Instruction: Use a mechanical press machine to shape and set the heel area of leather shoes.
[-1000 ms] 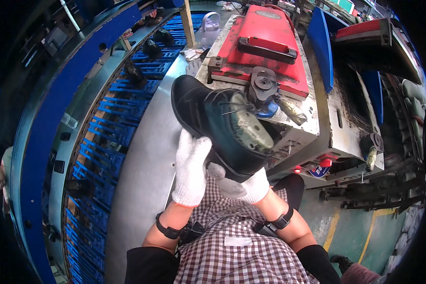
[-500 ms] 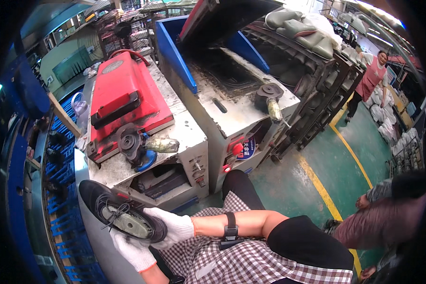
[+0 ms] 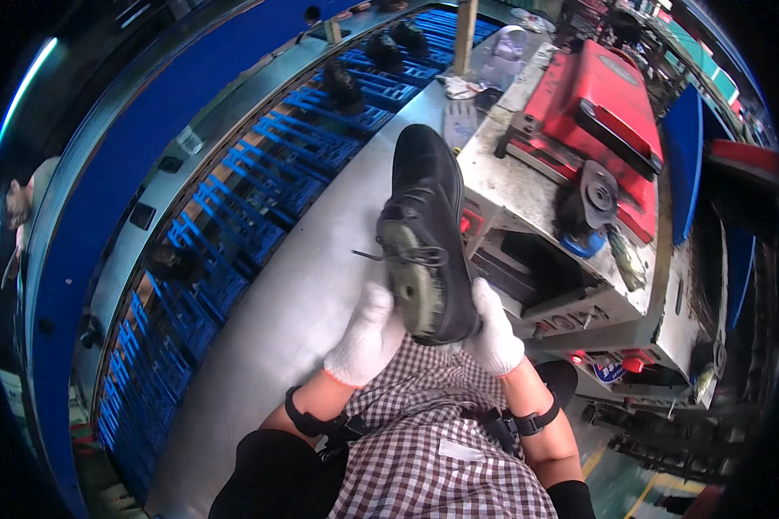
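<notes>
A black lace-up shoe (image 3: 448, 259) with a greenish shoe last (image 3: 414, 290) inside it is held up in front of me, toe pointing away. Its laces (image 3: 420, 253) are tied over the last, one end hanging loose to the left. My left hand (image 3: 368, 337), in a white knitted glove, grips the left side near the heel. On the other side of the heel, my right hand (image 3: 495, 333), gloved alike, has its thumb against the upper. The fingers of both hands are partly hidden beneath the shoe.
A smooth metal ledge (image 3: 294, 298) runs along my left, beside a conveyor of blue slats (image 3: 225, 203) carrying dark shoes (image 3: 346, 85). To the right stands a machine with a red lid (image 3: 606, 104) and a round knob (image 3: 595, 192). A person (image 3: 35, 195) is at the far left.
My view has turned left towards the conveyor. The shoe has come round in front of me, toe now pointing away, and my hands are now on opposite sides of its heel.
</notes>
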The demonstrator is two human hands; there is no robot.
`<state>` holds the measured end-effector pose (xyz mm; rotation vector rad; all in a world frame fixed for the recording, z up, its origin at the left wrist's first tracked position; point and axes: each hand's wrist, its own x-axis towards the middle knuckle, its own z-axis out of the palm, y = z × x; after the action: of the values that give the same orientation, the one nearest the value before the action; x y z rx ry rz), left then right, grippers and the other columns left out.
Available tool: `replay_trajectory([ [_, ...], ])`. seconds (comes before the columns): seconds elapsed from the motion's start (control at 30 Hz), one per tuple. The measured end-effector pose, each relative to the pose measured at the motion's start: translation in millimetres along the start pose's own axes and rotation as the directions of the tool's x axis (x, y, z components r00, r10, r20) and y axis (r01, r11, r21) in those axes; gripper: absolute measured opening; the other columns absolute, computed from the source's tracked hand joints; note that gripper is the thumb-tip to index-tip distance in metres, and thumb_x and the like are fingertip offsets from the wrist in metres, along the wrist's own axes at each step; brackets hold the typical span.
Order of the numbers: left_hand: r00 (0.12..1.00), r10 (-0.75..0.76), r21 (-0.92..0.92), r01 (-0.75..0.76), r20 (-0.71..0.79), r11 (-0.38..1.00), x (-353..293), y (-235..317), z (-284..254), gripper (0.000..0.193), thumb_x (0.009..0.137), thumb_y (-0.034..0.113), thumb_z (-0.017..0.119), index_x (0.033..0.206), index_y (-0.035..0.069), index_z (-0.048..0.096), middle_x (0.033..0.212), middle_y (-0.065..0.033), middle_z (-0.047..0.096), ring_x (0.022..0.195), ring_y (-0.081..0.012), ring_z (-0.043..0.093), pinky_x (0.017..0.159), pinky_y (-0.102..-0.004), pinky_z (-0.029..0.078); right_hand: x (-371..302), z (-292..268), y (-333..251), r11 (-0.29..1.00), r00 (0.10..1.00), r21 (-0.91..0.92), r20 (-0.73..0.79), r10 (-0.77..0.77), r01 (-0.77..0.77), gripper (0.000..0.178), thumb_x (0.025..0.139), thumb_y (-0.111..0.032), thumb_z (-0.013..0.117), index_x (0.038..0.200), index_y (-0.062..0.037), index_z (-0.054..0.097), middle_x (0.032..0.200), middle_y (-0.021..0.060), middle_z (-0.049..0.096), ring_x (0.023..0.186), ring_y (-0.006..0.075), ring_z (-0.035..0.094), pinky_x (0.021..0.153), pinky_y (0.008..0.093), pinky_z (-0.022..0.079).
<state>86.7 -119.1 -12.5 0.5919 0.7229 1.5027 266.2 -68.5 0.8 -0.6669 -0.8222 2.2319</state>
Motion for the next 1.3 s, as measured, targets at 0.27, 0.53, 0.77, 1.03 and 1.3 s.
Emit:
replay_trajectory([
  [0.27,0.959,-0.211,-0.384,0.126,-0.188,0.915,55.0,67.7,-40.6,0.058,0.086,0.023,0.062,0.139,0.000,0.055,0.128,-0.0199,0.067,0.113,-0.0339,0.070,0.103,-0.0483,0.057,15.0,20.3,-58.1,0.080,0.865,-0.943,0.258,-0.431,0.322,0.064,0.093,-0.029,0.070,0.146,0.0029,0.054,0.140,0.0258,0.060,0.124,0.0333,0.063,0.110,0.0390,0.045],
  [0.53,0.902,0.118,0.314,0.021,-0.415,0.949,228.0,144.2,-149.3,0.011,0.084,0.021,0.072,0.086,0.011,0.067,0.082,-0.0020,0.067,0.076,-0.0163,0.067,0.075,-0.0335,0.056,-59.0,-128.5,-124.8,-0.151,0.038,-0.963,0.146,-0.989,-0.222,0.049,0.109,-0.026,0.043,0.141,0.0085,0.054,0.139,0.0222,0.059,0.127,0.0325,0.058,0.113,0.0433,0.045],
  [0.77,0.683,0.532,0.795,0.120,-0.500,0.594,360.9,168.9,-196.4,0.088,0.070,0.026,0.079,0.143,-0.011,0.046,0.139,-0.0261,0.059,0.127,-0.0380,0.059,0.109,-0.0410,0.045,-71.4,-186.4,-107.8,0.129,0.039,-0.965,-0.123,-0.992,0.227,0.100,0.098,-0.078,0.033,0.145,0.0092,0.049,0.140,0.0240,0.057,0.120,0.0361,0.063,0.098,0.0455,0.056],
  [1.03,0.659,0.533,0.847,0.384,-0.531,0.368,374.6,132.0,-255.3,0.099,0.088,0.047,0.070,0.160,-0.003,0.024,0.161,-0.0294,0.036,0.150,-0.0425,0.036,0.124,-0.0469,0.030,-75.5,-208.7,-116.1,-0.031,0.153,-0.983,0.059,-0.986,0.183,0.079,0.106,-0.061,0.040,0.143,0.0075,0.052,0.141,0.0214,0.059,0.122,0.0341,0.064,0.100,0.0434,0.056],
  [1.3,0.757,0.522,0.910,0.402,-0.393,0.102,170.4,146.8,-233.1,0.101,0.088,0.049,0.067,0.161,-0.006,0.023,0.166,-0.0288,0.028,0.156,-0.0374,0.026,0.126,-0.0419,0.023,-75.1,-204.6,-128.7,0.009,0.239,-0.991,0.023,-0.971,0.131,0.091,0.104,-0.070,0.025,0.145,0.0077,0.050,0.145,0.0249,0.055,0.133,0.0397,0.056,0.111,0.0510,0.049],
])
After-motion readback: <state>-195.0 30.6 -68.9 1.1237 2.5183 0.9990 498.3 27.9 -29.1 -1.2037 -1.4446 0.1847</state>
